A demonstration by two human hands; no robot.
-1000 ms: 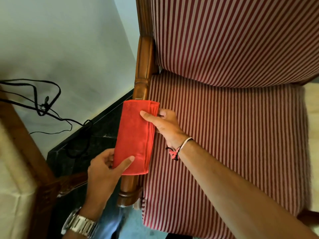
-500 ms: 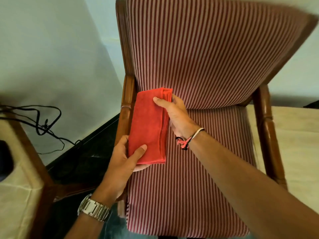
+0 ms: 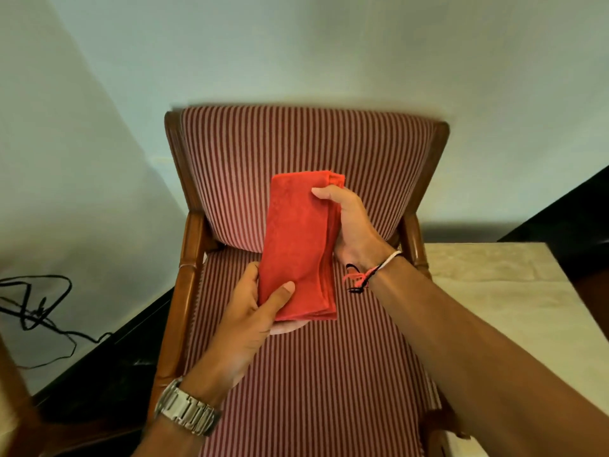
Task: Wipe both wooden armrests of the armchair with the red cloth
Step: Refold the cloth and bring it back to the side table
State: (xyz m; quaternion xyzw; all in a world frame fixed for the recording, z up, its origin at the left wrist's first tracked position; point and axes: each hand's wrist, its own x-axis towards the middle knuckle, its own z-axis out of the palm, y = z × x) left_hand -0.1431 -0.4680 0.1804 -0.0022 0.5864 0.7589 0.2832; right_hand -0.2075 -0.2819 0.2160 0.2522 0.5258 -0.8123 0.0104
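The folded red cloth [image 3: 298,245] hangs in the air above the striped seat of the armchair [image 3: 296,374], held flat between both hands. My left hand [image 3: 245,319] pinches its near lower corner, thumb on top. My right hand [image 3: 351,225] grips its far right edge. The left wooden armrest [image 3: 184,291] runs down the left side of the seat, apart from the cloth. The right wooden armrest [image 3: 413,249] shows behind my right wrist; my forearm hides most of it.
A black cable [image 3: 39,308] trails along the wall at the left over a dark floor strip [image 3: 108,367]. A pale cushioned surface [image 3: 494,291] lies to the right of the chair. Another wooden furniture edge [image 3: 13,390] stands at the lower left.
The cloth has come off the left armrest and moved right, to above the middle of the seat, still held in both hands. The view has pulled back to show the whole chair.
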